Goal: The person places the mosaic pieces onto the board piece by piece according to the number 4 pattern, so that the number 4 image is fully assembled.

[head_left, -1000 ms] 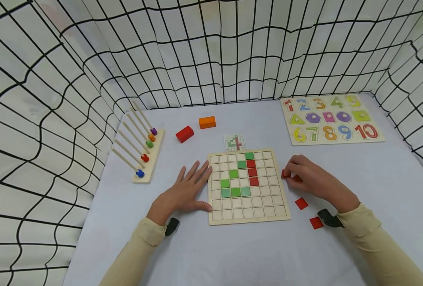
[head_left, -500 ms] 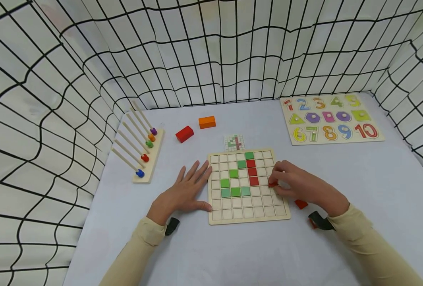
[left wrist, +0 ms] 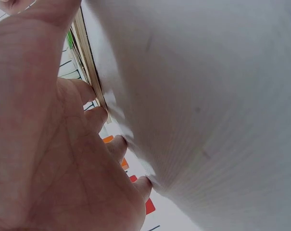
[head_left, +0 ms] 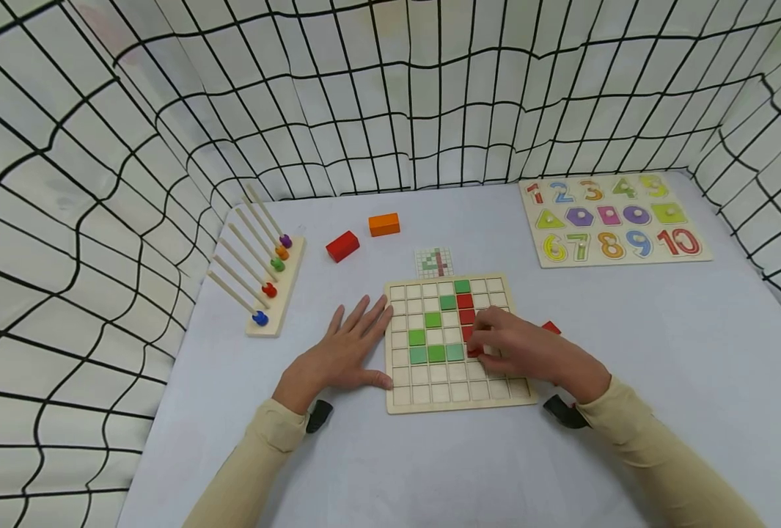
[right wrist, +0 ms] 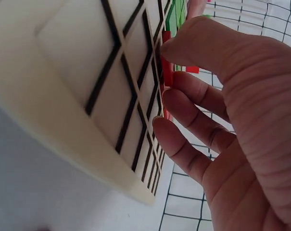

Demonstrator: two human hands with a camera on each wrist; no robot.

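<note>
Left hand [head_left: 347, 352] lies flat on the grey table [head_left: 628, 352], fingers spread and straight, fingertips touching the left edge of the square wooden grid board [head_left: 459, 400]; it holds nothing, only steadies.

On the board: six green square tiles [head_left: 435, 354] sit in cells, running diagonally down from the top and then along a short row. Three red square tiles [head_left: 466, 301] stack in a column just right of the green diagonal's upper part.

Right hand [head_left: 529, 352] hovers low over the board's middle right, fingers curled, pinching a red square tile [right wrist: 167, 72] between thumb and fingertips. The right wrist view shows that tile against the board surface at the foot of the red column (whether fully seated in its cell cannot be told).

Small printed pattern card [head_left: 435, 262] lies just beyond the board's far edge, showing a green and red figure.

Judgement: green part looks finished, red column partly built, the fourth red tile going in now. One loose red square tile [head_left: 551, 327] lies on the table just right of the board, so at least that piece seems left.
</note>
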